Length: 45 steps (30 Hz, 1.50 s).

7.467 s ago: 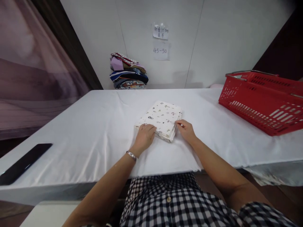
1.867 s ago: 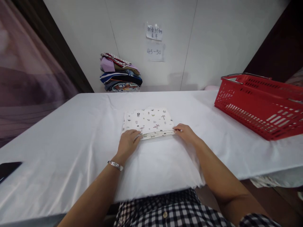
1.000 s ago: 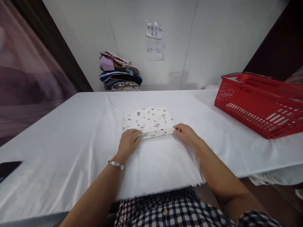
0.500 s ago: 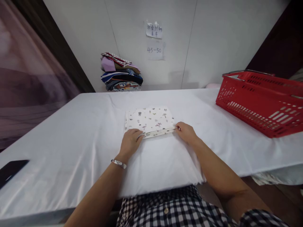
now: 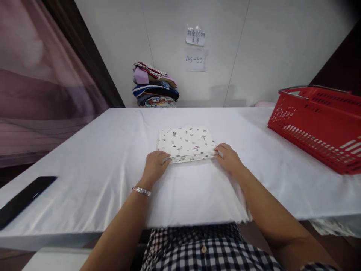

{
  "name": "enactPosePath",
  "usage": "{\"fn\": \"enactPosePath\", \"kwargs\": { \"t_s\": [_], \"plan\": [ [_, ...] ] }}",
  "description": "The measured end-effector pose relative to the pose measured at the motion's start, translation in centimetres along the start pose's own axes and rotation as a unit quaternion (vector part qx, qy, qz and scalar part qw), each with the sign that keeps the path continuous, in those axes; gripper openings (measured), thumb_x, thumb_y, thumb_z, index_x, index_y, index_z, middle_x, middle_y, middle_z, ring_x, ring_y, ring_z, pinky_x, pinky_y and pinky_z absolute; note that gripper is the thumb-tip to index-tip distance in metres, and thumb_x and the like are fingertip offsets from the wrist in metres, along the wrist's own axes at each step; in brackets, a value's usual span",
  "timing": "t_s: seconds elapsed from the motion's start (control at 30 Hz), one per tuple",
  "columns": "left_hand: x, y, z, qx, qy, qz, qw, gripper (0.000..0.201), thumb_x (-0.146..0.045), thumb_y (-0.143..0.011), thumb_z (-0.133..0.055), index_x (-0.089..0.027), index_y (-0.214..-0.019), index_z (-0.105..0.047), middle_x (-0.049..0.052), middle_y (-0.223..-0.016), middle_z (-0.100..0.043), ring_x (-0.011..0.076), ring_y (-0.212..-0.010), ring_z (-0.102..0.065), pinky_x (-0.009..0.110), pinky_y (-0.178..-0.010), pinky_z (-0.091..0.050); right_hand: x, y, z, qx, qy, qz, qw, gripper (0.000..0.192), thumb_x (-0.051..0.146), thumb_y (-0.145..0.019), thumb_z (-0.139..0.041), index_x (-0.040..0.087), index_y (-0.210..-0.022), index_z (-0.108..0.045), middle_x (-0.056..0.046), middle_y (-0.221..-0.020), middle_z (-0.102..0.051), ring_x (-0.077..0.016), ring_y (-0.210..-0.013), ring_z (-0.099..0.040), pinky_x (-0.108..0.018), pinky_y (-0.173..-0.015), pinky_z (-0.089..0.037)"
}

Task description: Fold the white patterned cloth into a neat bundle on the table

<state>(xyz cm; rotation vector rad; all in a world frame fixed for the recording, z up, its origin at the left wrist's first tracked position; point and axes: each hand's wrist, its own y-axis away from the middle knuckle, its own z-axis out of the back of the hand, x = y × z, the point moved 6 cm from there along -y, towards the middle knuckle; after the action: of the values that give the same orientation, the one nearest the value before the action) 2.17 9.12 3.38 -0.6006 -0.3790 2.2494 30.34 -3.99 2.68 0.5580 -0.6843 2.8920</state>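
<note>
A folded white cloth point(image 5: 186, 141), printed with small palm trees, animals and leaves, lies flat in the middle of the table. Its stacked layers show along the near edge. My left hand point(image 5: 155, 163) pinches the near left corner, fingers on top and thumb at the front edge. At the near right corner, my right hand point(image 5: 228, 157) grips the layers between thumb and fingers. The cloth's far edge rests free on the white table cover.
The table has a white cover point(image 5: 113, 150). A red plastic basket point(image 5: 318, 128) stands at the right. At the back left is a stack of folded fabrics point(image 5: 156, 86), before a wall with paper notes point(image 5: 195, 60). A black phone point(image 5: 26, 199) lies at the left edge.
My head view has turned slightly left, so everything sits further right and more of the phone shows. Both hands stay at the cloth's near corners, its near edge now looking a little straighter.
</note>
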Motion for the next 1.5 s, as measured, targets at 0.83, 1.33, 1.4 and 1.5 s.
{"fn": "enactPosePath", "kwargs": {
  "t_s": [0.83, 1.33, 1.4, 1.5],
  "plan": [
    [-2.1, -0.2, -0.2, 0.018, -0.007, -0.027, 0.999, 0.025, -0.029, -0.09, -0.043, -0.023, -0.082, -0.066, 0.003, -0.088, -0.065, 0.0194, -0.087, -0.055, 0.042, -0.094, -0.033, 2.7, -0.6, -1.5, 0.027, -0.022, 0.082, 0.996, 0.026, 0.022, -0.09, -0.042, 0.021, -0.097, -0.066, -0.008, -0.102, -0.064, -0.0225, -0.095, -0.053, -0.038, -0.085, -0.038],
    [-2.3, -0.3, -0.7, 0.023, -0.017, -0.037, 0.999, 0.022, -0.032, -0.087, -0.049, -0.023, -0.097, -0.066, 0.005, -0.094, -0.064, 0.0213, -0.09, -0.055, 0.044, -0.096, -0.032, 2.8, -0.5, -1.8, 0.051, 0.002, 0.097, 0.994, 0.026, 0.03, -0.086, -0.052, 0.025, -0.109, -0.064, -0.008, -0.109, -0.062, -0.0253, -0.1, -0.053, -0.041, -0.086, -0.04],
    [-2.3, -0.3, -0.7, 0.025, -0.019, -0.04, 0.999, 0.021, -0.03, -0.088, -0.048, -0.023, -0.095, -0.066, 0.004, -0.093, -0.064, 0.0209, -0.089, -0.055, 0.043, -0.095, -0.032, 2.8, -0.5, -1.7, 0.042, 0.002, 0.102, 0.994, 0.026, 0.031, -0.086, -0.052, 0.024, -0.108, -0.064, -0.008, -0.108, -0.063, -0.0251, -0.099, -0.053, -0.041, -0.085, -0.04],
    [-2.4, -0.2, -0.7, 0.016, -0.024, -0.048, 0.998, 0.02, -0.031, -0.088, -0.049, -0.022, -0.094, -0.066, 0.004, -0.092, -0.064, 0.0208, -0.089, -0.054, 0.042, -0.095, -0.033, 2.8, -0.6, -1.8, 0.031, 0.01, 0.108, 0.994, 0.026, 0.033, -0.087, -0.052, 0.023, -0.106, -0.064, -0.008, -0.106, -0.063, -0.0253, -0.098, -0.053, -0.041, -0.085, -0.04]
  ]
}}
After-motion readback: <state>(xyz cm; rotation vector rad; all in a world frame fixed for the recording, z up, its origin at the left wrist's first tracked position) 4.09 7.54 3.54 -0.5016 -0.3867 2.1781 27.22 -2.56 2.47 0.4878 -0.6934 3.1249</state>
